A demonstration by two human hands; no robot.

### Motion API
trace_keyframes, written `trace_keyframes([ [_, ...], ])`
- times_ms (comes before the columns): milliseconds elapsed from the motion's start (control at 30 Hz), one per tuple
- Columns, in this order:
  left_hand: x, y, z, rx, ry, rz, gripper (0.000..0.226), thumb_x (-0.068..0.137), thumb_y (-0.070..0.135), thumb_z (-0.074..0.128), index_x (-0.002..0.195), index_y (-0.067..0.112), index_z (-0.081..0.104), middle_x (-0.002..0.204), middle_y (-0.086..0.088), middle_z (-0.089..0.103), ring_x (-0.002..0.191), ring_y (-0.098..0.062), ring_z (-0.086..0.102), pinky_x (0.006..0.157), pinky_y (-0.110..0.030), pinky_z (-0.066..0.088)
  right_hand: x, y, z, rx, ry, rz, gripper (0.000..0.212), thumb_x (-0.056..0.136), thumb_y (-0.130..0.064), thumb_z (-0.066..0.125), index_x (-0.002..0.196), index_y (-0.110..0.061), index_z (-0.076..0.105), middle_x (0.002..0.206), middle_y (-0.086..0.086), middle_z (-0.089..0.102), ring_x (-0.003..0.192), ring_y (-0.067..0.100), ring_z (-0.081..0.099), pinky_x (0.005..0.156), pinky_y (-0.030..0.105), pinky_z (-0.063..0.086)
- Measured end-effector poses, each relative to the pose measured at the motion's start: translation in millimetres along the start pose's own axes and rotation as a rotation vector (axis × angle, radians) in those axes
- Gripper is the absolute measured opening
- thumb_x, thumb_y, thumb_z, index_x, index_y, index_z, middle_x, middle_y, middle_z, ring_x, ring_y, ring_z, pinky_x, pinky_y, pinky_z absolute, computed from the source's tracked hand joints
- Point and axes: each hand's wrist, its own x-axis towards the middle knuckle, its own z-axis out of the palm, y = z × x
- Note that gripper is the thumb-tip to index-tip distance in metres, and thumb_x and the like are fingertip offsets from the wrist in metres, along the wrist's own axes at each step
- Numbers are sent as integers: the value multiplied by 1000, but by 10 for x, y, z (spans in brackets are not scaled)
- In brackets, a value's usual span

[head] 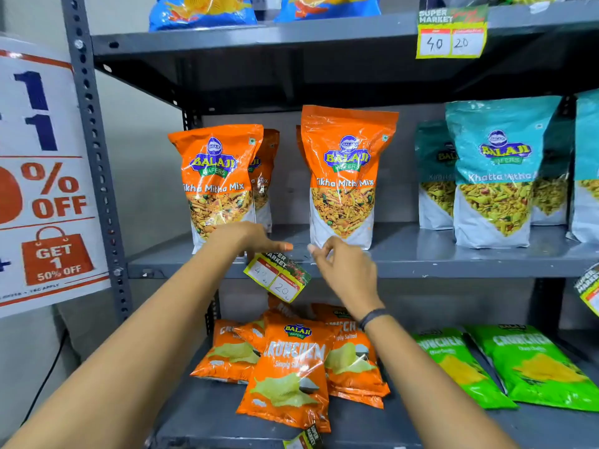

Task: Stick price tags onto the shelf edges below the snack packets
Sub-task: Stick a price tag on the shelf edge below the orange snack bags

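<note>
A yellow-bordered price tag (277, 277) marked 40 and 20 hangs tilted against the front edge of the grey middle shelf (453, 268). My left hand (249, 238) holds its upper left corner, thumb stretched to the right along the edge. My right hand (343, 264) hovers just right of the tag, not touching it, fingers curled and thumb and forefinger pinched; nothing shows between them. Two orange Tikha Mitha Mix packets (343, 176) stand upright on the shelf directly above the tag.
Teal Khatta Mitha packets (496, 170) stand to the right. Another tag (450, 37) is stuck on the top shelf edge, one (588, 286) shows at the right border, one (304, 440) lies at the bottom. Orange (291, 367) and green (534, 364) Crunchem packets lie below. A discount poster (42, 176) hangs left.
</note>
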Motion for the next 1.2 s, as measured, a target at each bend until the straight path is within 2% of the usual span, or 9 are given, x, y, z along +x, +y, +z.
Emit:
trace_keyframes([
  [133, 3, -58, 131, 46, 5, 63, 53, 90, 53, 45, 115, 6, 53, 113, -16, 60, 96, -29, 55, 75, -35, 42, -152, -1, 233, 129, -230, 130, 30, 80, -47, 64, 77, -22, 46, 84, 6, 71, 86, 31, 64, 65, 33, 41],
  [367, -103, 25, 121, -34, 95, 157, 37, 99, 30, 39, 112, 0, 58, 113, -22, 61, 104, -34, 54, 82, -39, 45, -66, 33, 290, 459, -269, 269, 32, 76, -14, 73, 66, -25, 46, 59, -2, 53, 70, 24, 60, 68, 34, 48],
  [433, -124, -21, 138, -81, 79, 182, 35, 98, 29, 41, 103, 1, 61, 100, -21, 63, 96, -34, 55, 74, -37, 44, -10, 73, 245, 559, -314, 279, 23, 75, -12, 74, 77, -19, 52, 58, -2, 54, 65, 20, 56, 64, 31, 46],
  [500, -152, -113, 200, -168, 101, 209, 33, 96, 29, 47, 74, 7, 60, 72, -13, 56, 72, -28, 51, 57, -31, 35, 23, 111, 188, 585, -338, 242, 27, 75, -10, 73, 95, -13, 55, 56, -1, 55, 55, 13, 50, 53, 26, 39],
  [567, -184, -205, 314, -219, 143, 271, 39, 93, 26, 54, 61, 4, 54, 66, -15, 51, 64, -26, 47, 57, -30, 36, 24, 127, 161, 509, -318, 148, 28, 76, -8, 71, 100, -11, 57, 57, 1, 55, 54, 11, 49, 55, 27, 40],
  [667, -218, -284, 546, -149, 277, 370, 29, 87, 26, 63, 76, 0, 70, 107, -14, 62, 95, -25, 59, 76, -38, 50, -30, 121, 175, 315, -270, 15, 15, 76, -15, 73, 87, -14, 63, 59, -4, 55, 62, 15, 54, 62, 32, 45],
  [733, -228, -289, 688, -115, 414, 363, 27, 84, 32, 66, 77, 7, 73, 122, -3, 57, 99, -19, 60, 70, -32, 49, -66, 106, 196, 187, -242, -49, 12, 77, -21, 72, 83, -18, 63, 62, -7, 58, 66, 15, 57, 58, 29, 42],
  [900, -207, -231, 918, -5, 662, 279, 26, 83, 37, 66, 80, 12, 74, 119, 4, 59, 97, -18, 60, 59, -30, 47, -96, 81, 236, 79, -198, -106, 9, 79, -24, 69, 84, -21, 62, 70, -1, 70, 76, 21, 63, 64, 34, 50],
  [1200, -163, -213, 817, -144, 738, 242, 28, 85, 40, 61, 88, 14, 72, 100, 0, 67, 83, -24, 64, 55, -29, 42, -22, 87, 211, 286, -145, 24, 18, 77, -20, 72, 72, -22, 55, 60, -3, 57, 63, 19, 57, 66, 40, 53],
])
